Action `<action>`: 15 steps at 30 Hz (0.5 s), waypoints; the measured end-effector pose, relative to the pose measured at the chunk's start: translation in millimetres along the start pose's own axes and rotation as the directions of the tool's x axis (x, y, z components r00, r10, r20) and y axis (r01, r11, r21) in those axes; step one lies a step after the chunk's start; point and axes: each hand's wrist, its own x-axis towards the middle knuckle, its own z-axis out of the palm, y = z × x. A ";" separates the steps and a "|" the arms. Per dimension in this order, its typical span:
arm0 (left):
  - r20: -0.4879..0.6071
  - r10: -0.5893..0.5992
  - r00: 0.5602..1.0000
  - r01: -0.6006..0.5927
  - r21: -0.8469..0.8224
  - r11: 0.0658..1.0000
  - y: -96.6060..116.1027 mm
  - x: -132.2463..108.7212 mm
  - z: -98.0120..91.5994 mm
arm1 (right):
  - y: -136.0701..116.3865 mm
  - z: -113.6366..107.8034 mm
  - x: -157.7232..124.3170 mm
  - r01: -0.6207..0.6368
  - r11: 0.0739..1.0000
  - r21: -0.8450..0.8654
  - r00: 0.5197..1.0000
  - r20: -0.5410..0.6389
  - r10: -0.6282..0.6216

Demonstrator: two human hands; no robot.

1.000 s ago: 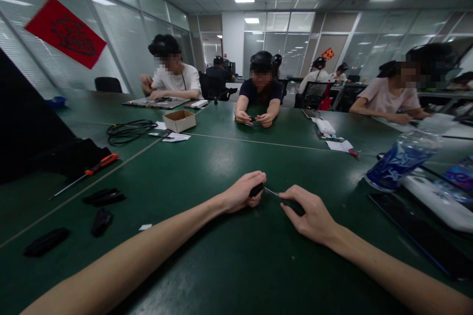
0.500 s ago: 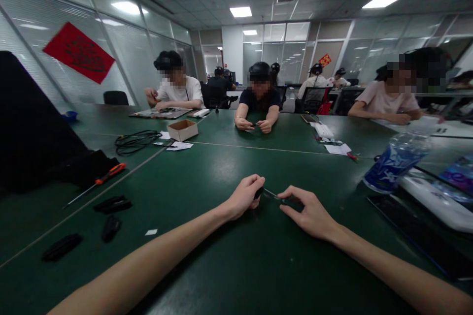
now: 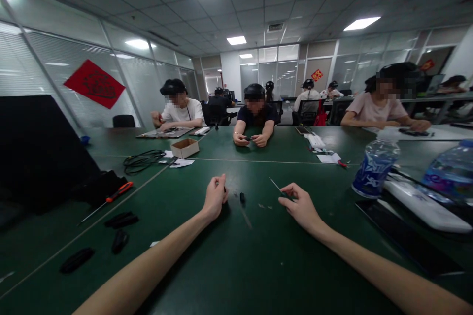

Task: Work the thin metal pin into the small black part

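Observation:
My left hand (image 3: pixel 215 199) is closed above the green table, thumb pressed to curled fingers. A dark edge shows at its fingertips, but what it holds is hidden. My right hand (image 3: pixel 301 206) pinches a small screwdriver (image 3: pixel 275 185) by its dark handle, the thin metal shaft pointing up and left. Between the hands, nearer the left, a small black piece (image 3: pixel 242 198) lies on the table, apart from both. Close to it are a few tiny pale fragments (image 3: pixel 264 206), too small to name.
At left lie an orange-handled screwdriver (image 3: pixel 120 191), several black parts (image 3: pixel 120 241), a coiled cable (image 3: pixel 142 161) and a cardboard box (image 3: pixel 185 148). A water bottle (image 3: pixel 373 167) and a phone (image 3: pixel 402 236) are at right. A co-worker (image 3: pixel 254 125) sits opposite.
My hands have moved apart, the left going left. The screwdriver tip has come away from the left hand. A small black piece now shows on the table between them. The view has tilted up.

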 end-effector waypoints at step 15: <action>0.349 -0.076 0.934 -0.120 0.507 0.853 26.6 -41.0 -61.7 | -29.3 -1.2 -15.4 0.195 0.972 -0.134 0.975 0.137 -0.177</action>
